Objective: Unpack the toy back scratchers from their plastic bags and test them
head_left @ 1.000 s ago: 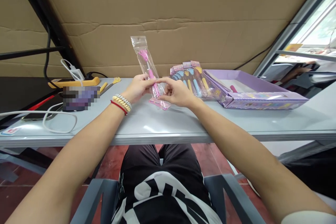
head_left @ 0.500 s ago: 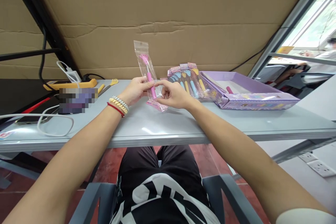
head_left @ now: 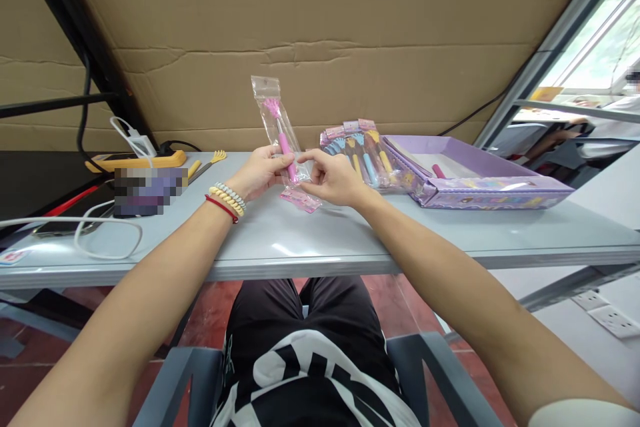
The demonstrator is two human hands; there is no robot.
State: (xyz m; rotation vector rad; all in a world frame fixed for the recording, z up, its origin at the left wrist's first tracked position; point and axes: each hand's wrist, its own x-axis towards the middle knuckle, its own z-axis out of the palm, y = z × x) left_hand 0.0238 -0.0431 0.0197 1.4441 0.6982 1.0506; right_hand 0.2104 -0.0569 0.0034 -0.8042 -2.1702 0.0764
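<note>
A pink back scratcher point(head_left: 284, 143) stands nearly upright inside a clear plastic bag point(head_left: 266, 88), its claw end up. My left hand point(head_left: 261, 172) is closed around the bagged handle, thumb across the front. On the other side, my right hand point(head_left: 334, 177) pinches the bag's lower right edge between thumb and index finger. The bag's pink printed end point(head_left: 301, 200) hangs below the fingers, just over the desk. Right behind my right hand lie several bagged back scratchers point(head_left: 367, 153) with blue and yellow claws.
A purple open box point(head_left: 493, 193) sits on the right of the grey desk point(head_left: 300, 247), a pink handle inside. At left are a yellow back scratcher point(head_left: 207, 165), a blurred-out item, a white cable point(head_left: 110, 257) and a yellow-edged object point(head_left: 143, 161). Cardboard point(head_left: 320, 13) backs the desk.
The bag's upper end has tilted slightly to the left. My right fingertips have shifted a little along the bag's edge; my left hand keeps its grip.
</note>
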